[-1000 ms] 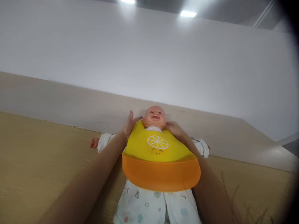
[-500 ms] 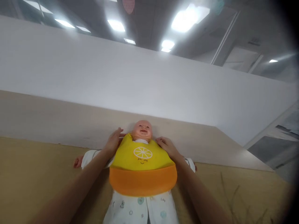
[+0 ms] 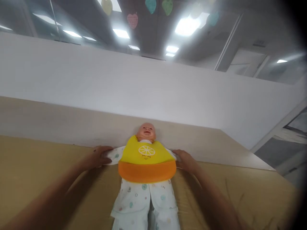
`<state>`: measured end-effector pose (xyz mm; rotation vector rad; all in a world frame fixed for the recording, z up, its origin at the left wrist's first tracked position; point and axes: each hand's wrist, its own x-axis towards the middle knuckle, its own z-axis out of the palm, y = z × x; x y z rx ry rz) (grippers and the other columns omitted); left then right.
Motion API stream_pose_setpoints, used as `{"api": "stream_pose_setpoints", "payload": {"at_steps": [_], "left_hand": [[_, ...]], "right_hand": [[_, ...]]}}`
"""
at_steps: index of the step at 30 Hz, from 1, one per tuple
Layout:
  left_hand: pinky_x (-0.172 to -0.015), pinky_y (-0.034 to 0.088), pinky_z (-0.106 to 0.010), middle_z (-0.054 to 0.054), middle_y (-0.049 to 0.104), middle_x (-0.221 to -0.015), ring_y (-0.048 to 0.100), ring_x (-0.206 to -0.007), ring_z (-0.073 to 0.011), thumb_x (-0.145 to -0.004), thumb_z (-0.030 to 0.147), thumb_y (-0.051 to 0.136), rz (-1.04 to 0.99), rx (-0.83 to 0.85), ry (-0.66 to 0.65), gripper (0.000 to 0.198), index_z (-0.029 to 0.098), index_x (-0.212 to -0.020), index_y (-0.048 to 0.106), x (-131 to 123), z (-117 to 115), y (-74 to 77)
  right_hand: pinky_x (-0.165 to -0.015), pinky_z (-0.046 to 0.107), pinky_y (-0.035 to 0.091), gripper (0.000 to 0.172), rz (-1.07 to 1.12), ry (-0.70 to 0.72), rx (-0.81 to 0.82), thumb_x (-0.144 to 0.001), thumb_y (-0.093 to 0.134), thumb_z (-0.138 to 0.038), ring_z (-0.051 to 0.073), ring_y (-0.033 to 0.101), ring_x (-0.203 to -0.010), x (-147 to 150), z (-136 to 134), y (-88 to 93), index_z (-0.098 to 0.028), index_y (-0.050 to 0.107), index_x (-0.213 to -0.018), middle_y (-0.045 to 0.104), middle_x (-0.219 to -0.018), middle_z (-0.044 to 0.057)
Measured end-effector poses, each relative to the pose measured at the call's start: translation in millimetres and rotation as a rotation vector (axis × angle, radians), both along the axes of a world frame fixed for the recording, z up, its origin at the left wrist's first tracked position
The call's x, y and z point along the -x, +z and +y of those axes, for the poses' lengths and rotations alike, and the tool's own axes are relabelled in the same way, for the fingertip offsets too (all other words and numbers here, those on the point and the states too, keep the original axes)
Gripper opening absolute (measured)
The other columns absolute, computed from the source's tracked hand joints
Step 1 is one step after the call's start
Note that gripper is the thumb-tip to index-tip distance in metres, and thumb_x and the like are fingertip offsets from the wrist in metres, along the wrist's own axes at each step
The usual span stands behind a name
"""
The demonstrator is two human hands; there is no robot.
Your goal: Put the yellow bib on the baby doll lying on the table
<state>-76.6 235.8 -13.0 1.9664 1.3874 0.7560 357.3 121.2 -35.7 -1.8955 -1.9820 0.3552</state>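
Two doll sleeves [image 3: 116, 155] clamped in left hand [image 3: 97, 156], right hand [image 3: 186, 160]; tan tabletop [image 3: 35, 169], white partition [image 3: 100, 81], ceiling lights [image 3: 121, 33].

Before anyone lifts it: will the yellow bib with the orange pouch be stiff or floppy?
The smooth yellow bib with an orange pouch is probably bendy, not limp: its orange pouch holds its curve. It's likely light, looking like a thin sheet. It may snag if pulled, since its top sits close under the bald doll's head.

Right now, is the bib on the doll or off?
On: the yellow bib lies spread over the front of the baby doll, orange pocket lowermost. Whether it is fastened behind: cannot tell.
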Motion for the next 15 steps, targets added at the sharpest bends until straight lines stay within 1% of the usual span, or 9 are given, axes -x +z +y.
{"api": "stream_pose_setpoints", "payload": {"at_steps": [2, 4, 5, 7, 10, 12, 14, 15], "left_hand": [[-0.079, 0.044, -0.041, -0.008, 0.063, -0.086, 0.057, -0.085, -0.0321, -0.055, 0.038, 0.073, 0.092, -0.119, -0.030, 0.038, 0.025, -0.091, 0.073, 0, 8, -8.9], [-0.083, 0.042, -0.042, -0.007, 0.062, -0.086, 0.057, -0.086, -0.0315, -0.059, 0.039, 0.071, 0.158, -0.250, -0.034, 0.034, 0.026, -0.090, 0.073, 0, 14, -13.7], [-0.085, 0.042, -0.042, -0.007, 0.062, -0.086, 0.057, -0.087, -0.0313, -0.060, 0.041, 0.070, 0.185, -0.294, -0.032, 0.035, 0.026, -0.092, 0.072, 1, 17, -14.4], [-0.088, 0.041, -0.042, -0.007, 0.063, -0.089, 0.056, -0.092, -0.0312, -0.064, 0.043, 0.067, 0.267, -0.330, -0.031, 0.039, 0.025, -0.098, 0.070, 2, 20, -13.2], [-0.091, 0.040, -0.041, -0.010, 0.063, -0.098, 0.054, -0.101, -0.0302, -0.071, 0.044, 0.060, 0.425, -0.313, -0.066, 0.045, 0.022, -0.109, 0.065, 3, 22, -11.0], [-0.092, 0.040, -0.039, -0.009, 0.063, -0.100, 0.052, -0.104, -0.0294, -0.074, 0.043, 0.057, 0.474, -0.329, -0.071, 0.045, 0.020, -0.112, 0.063, 1, 21, -12.3], [-0.094, 0.038, -0.040, -0.009, 0.064, -0.102, 0.050, -0.107, -0.0294, -0.077, 0.043, 0.055, 0.493, -0.407, -0.076, 0.044, 0.019, -0.113, 0.062, -1, 16, -15.7], [-0.096, 0.036, -0.043, -0.009, 0.063, -0.107, 0.048, -0.110, -0.0304, -0.078, 0.044, 0.055, 0.492, -0.481, -0.071, 0.045, 0.019, -0.114, 0.060, -2, 11, -17.6]], "right_hand": [[-0.092, 0.038, 0.040, 0.047, -0.034, -0.015, -0.045, -0.075, 0.057, -0.034, 0.028, 0.054, -0.106, 2, 2, -1.0, -0.021, 0.059, -0.120, 0.060, -0.117, 0.008], [-0.087, 0.037, 0.041, 0.039, -0.057, -0.045, -0.056, -0.078, 0.056, -0.034, 0.027, 0.055, -0.101, -2, 4, -2.4, -0.019, 0.062, -0.114, 0.062, -0.110, 0.009], [-0.086, 0.036, 0.041, 0.038, -0.064, -0.056, -0.058, -0.079, 0.055, -0.034, 0.027, 0.055, -0.101, -5, 4, -3.7, -0.019, 0.063, -0.113, 0.062, -0.109, 0.010], [-0.088, 0.036, 0.041, 0.038, -0.065, -0.056, -0.083, -0.080, 0.055, -0.034, 0.026, 0.053, -0.103, -12, 4, -6.8, -0.018, 0.062, -0.113, 0.062, -0.108, 0.010], [-0.091, 0.036, 0.040, 0.039, -0.083, -0.063, -0.129, -0.081, 0.057, -0.033, 0.025, 0.049, -0.106, -17, 2, -10.1, -0.016, 0.060, -0.116, 0.060, -0.109, 0.010], [-0.092, 0.036, 0.039, 0.037, -0.117, -0.068, -0.143, -0.082, 0.056, -0.030, 0.025, 0.047, -0.108, -15, 0, -9.3, -0.015, 0.059, -0.116, 0.059, -0.109, 0.010], [-0.095, 0.037, 0.036, 0.036, -0.172, -0.077, -0.167, -0.084, 0.055, -0.027, 0.026, 0.043, -0.112, -9, -3, -6.4, -0.014, 0.058, -0.117, 0.057, -0.114, 0.010], [-0.096, 0.039, 0.035, 0.037, -0.207, -0.086, -0.186, -0.083, 0.055, -0.025, 0.028, 0.040, -0.114, -6, -4, -4.6, -0.014, 0.057, -0.118, 0.056, -0.117, 0.010]]}}
